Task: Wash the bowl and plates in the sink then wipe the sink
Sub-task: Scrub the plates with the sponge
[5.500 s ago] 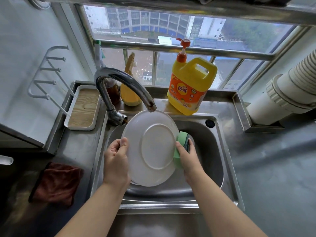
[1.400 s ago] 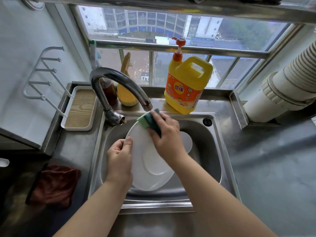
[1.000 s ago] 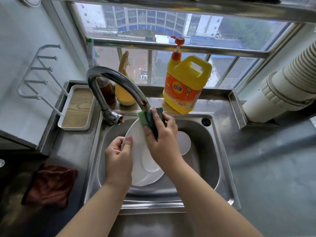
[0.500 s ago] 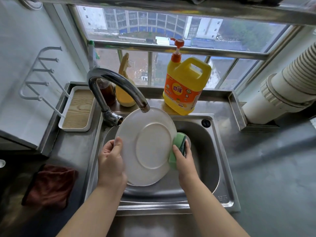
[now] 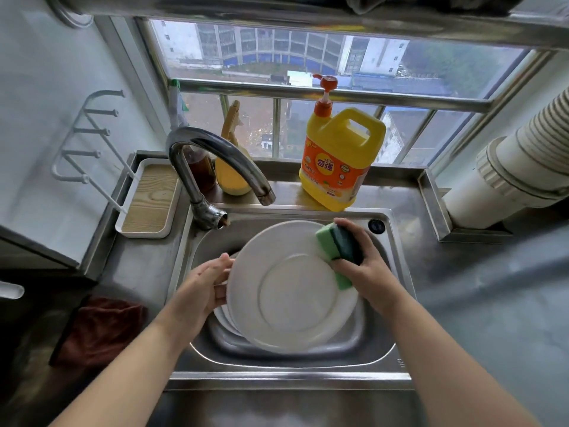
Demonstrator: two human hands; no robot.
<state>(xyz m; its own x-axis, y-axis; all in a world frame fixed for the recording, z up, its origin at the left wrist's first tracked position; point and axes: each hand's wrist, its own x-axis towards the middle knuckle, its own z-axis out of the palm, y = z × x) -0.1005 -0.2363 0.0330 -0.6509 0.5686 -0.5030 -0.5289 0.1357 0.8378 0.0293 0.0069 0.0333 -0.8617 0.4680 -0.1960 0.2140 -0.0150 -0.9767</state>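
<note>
On your far left a dark red cloth (image 5: 98, 329) lies crumpled on the steel worktop (image 5: 138, 272), its lower edge lost in shadow. Behind it a white tray with a wooden insert (image 5: 151, 200) stands against the wall. A brown bottle (image 5: 201, 172) and a yellow spray bottle (image 5: 231, 167) are partly hidden behind the curved tap (image 5: 215, 161).

Your left hand (image 5: 203, 288) holds the left rim of the white plate (image 5: 292, 288); its fingers (image 5: 220, 266) lie fairly straight along the edge, and their tips pass behind the plate, so you cannot tell how they grip there. The plate is tilted up over the sink (image 5: 381, 355), underside facing you. Beneath its lower left edge the rims of more white dishes (image 5: 223, 318) show; how many you cannot tell, nor whether one is the bowl.

Your right hand (image 5: 366, 266) is curled round the green sponge (image 5: 337, 251), thumb on the near side, pressing it against the plate's upper right rim. Part of the plate's right edge is covered by that hand.

Behind, the yellow detergent jug (image 5: 338, 161) stands on the ledge. At far right a white ribbed pipe (image 5: 523, 167) is cut off by the frame.
</note>
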